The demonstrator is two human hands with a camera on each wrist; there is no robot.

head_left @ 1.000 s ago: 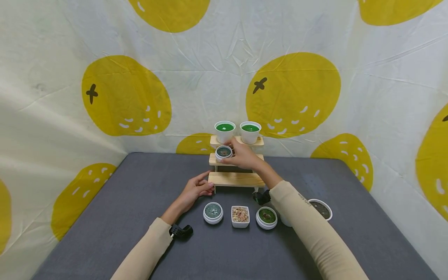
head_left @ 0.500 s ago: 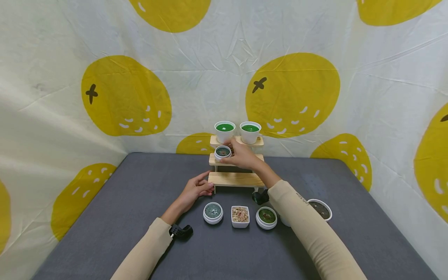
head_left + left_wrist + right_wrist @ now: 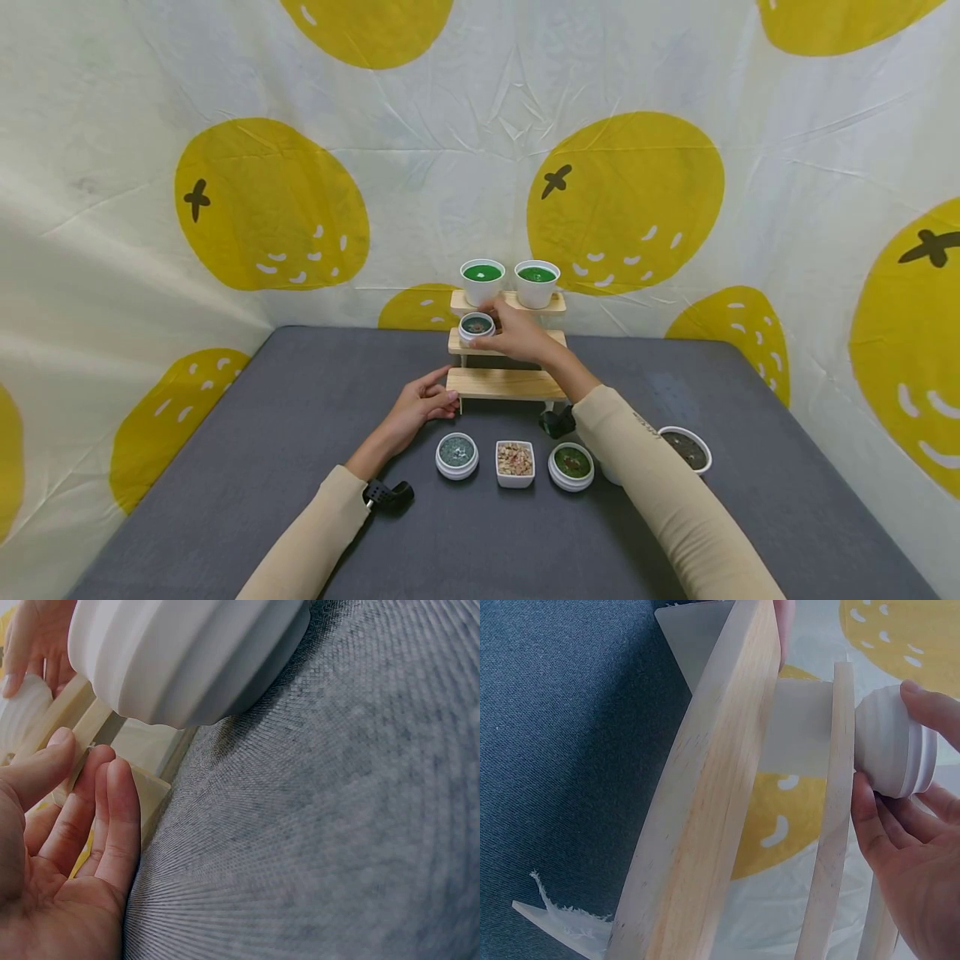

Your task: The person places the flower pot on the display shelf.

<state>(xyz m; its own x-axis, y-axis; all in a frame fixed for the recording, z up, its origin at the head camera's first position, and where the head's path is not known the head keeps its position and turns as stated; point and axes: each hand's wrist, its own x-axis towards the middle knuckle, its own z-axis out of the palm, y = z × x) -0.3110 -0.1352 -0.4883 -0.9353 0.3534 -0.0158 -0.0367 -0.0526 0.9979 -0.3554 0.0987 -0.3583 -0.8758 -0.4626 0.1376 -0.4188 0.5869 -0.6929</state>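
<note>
In the head view my right hand [image 3: 519, 333] grips a small round white bowl [image 3: 476, 340] with dark contents at the left end of the middle shelf of a three-step wooden display stand [image 3: 506, 383]. The right wrist view shows the ribbed bowl [image 3: 891, 742] between thumb and fingers, its base against the middle plank [image 3: 832, 825]. My left hand [image 3: 414, 406] holds the left end of the bottom shelf; in the left wrist view its thumb and fingertips [image 3: 120, 799] are at the plank's end. Two white cups [image 3: 481, 293] with green contents stand on the top shelf.
In front of the stand are a white bowl with grey-blue contents [image 3: 456, 473], a square dish of chopped bits [image 3: 515, 481] and a bowl with green contents [image 3: 572, 482]. A larger bowl [image 3: 705, 457] sits right, partly behind the right sleeve. A patterned curtain [image 3: 435, 192] hangs behind.
The right hand's bowl has shifted very slightly left along the middle shelf. My left hand has stayed at the bottom shelf's end.
</note>
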